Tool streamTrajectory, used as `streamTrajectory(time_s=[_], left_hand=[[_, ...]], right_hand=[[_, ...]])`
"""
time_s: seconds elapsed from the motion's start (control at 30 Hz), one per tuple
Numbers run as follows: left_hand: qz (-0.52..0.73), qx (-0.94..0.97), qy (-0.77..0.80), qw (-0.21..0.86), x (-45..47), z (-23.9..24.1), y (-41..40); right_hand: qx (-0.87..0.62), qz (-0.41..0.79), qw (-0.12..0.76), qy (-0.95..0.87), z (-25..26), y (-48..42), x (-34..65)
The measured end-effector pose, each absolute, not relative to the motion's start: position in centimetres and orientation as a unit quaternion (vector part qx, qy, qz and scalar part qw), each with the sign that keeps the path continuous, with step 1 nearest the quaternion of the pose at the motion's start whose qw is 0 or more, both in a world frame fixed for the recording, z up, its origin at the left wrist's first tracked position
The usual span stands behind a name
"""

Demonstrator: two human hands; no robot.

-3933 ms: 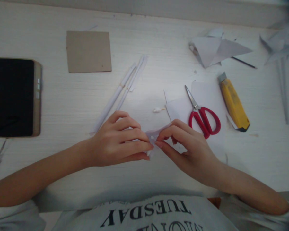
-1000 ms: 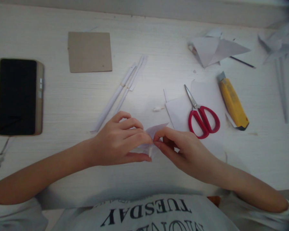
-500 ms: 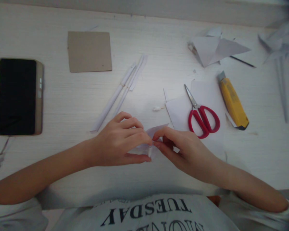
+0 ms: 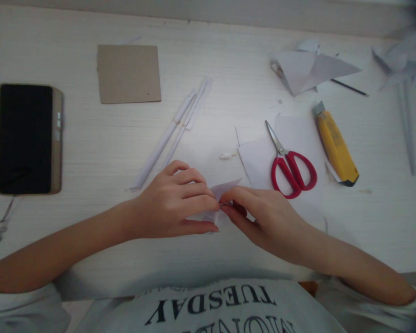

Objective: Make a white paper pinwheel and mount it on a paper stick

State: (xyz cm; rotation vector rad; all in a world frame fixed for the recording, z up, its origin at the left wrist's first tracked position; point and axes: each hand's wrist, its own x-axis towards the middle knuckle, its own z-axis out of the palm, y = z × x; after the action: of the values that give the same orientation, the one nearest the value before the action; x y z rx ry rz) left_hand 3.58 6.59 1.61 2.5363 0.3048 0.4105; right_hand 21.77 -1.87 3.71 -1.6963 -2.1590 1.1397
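A piece of white folded paper (image 4: pixel 228 186) lies under and between my two hands, with one pointed corner rising behind the fingers. My left hand (image 4: pixel 175 201) grips it from the left, thumb and index finger at its near side. From the right, my right hand (image 4: pixel 266 215) pinches thumb and forefinger together at the paper's middle, touching the left fingertips. What sits in that pinch is small and mostly hidden. Just beyond the hands lies a white cotton swab tip (image 4: pixel 225 156). Red-handled scissors (image 4: pixel 287 159) rest on flat white paper (image 4: pixel 254 155) near my right hand.
Rolled paper sticks (image 4: pixel 168 134) lie beyond my left hand. Farther out are a cardboard piece (image 4: pixel 129 74) and, at left, a phone (image 4: pixel 25 138). To the right are a yellow cutter (image 4: pixel 336 145), a folded paper shape (image 4: pixel 305 69) and a paper pinwheel (image 4: pixel 402 69).
The paper between my hands has turned slightly, and my right fingertips have shifted a little on it. Everything else on the table lies as before.
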Motion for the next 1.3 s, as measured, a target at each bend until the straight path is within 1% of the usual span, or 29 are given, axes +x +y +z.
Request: streamTrajectory(time_s=[0.17, 0.3, 0.47, 0.67, 0.87, 1.3], left_hand=[[0.17, 0.942, 0.102, 0.27, 3.52, 1.48, 6.66], [0.156, 0.947, 0.103, 0.261, 3.52, 1.62, 6.67], [0.149, 0.944, 0.129, 0.266, 3.6, 1.8, 6.52], [0.176, 0.941, 0.114, 0.266, 3.66, 1.48, 6.59], [0.163, 0.94, 0.113, 0.276, 3.62, 1.72, 6.63], [0.219, 0.937, 0.109, 0.25, 3.49, 1.31, 6.47]], right_hand=[[-0.57, 0.383, 0.087, -0.722, 3.78, -1.95, 21.78], [-0.565, 0.384, 0.089, -0.725, 3.92, -1.95, 21.67], [-0.577, 0.382, 0.101, -0.715, 3.82, -1.98, 21.64], [-0.588, 0.385, 0.106, -0.703, 3.81, -2.15, 21.7], [-0.603, 0.377, 0.113, -0.694, 3.77, -2.02, 21.64], [-0.646, 0.343, 0.107, -0.674, 3.57, -2.05, 21.66]])
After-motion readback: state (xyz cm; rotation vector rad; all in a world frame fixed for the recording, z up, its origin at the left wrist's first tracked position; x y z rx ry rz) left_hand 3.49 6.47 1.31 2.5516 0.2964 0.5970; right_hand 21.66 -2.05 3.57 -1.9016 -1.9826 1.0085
